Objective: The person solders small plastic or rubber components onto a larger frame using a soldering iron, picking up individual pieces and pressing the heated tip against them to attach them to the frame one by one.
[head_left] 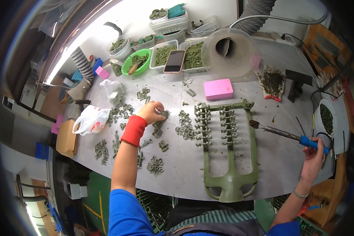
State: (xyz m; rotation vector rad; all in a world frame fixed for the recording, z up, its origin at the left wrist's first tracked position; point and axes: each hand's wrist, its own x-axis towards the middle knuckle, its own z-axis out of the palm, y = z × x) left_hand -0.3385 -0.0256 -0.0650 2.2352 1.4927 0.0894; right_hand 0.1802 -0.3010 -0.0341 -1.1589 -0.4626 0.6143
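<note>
Frame, green and barred, flat on the counter, to the right of the left hand and to the left of the right hand. Bears two rows of small fittings across the end away from the wearer.

Left hand: finger and thumb pinched on a dark green piece. Loose green parts just right of that hand, short of the frame.

Right hand: fingers wrapped about the blue handle of a metal-shafted tool. Tip well left of the hand, at the frame's right rail; contact not determinable.

Handling, by judgement: frame likely light and stiff, of moulded plastic; best gripped by outer rails or broad near end, clear of both rows. Fittings probably fragile under side pressure. Piece in left hand likely light, hard, somewhat slippery; best pinched across its sides. Tool rigid, possibly hot at the tip; safe hold at the handle only.
</note>
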